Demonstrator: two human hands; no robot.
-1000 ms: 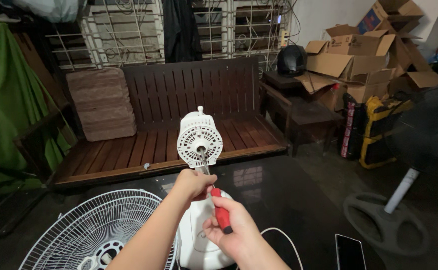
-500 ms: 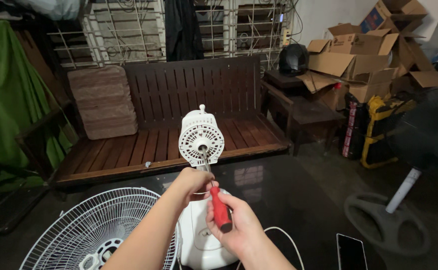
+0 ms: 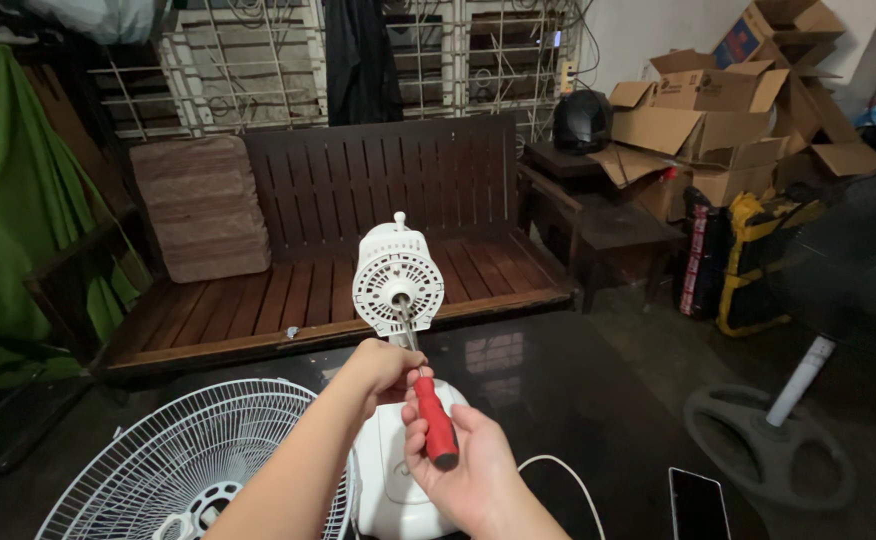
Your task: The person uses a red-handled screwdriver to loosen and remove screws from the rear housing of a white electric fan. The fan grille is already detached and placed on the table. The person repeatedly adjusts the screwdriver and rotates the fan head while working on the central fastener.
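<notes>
Count: 1 white fan motor unit [image 3: 398,282] upright on dark tabletop [image 3: 578,420], 1 red-handled screwdriver [image 3: 434,420], 1 wire guard [image 3: 198,460] lying at left, 1 phone [image 3: 700,504].

Vs 0.5 s ago: screwdriver raised, tip now at motor hub.

Right hand [image 3: 468,470] grip clamped on handle, wrist tilted up; left hand [image 3: 383,365] grip pinching shaft.

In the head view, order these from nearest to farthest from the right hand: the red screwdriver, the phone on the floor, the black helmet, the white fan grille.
1. Red screwdriver: held in the right hand.
2. White fan grille: on the floor, to the left.
3. Phone: on the floor, to the right; too close to the grille to call.
4. Black helmet: far back on the right.
</notes>
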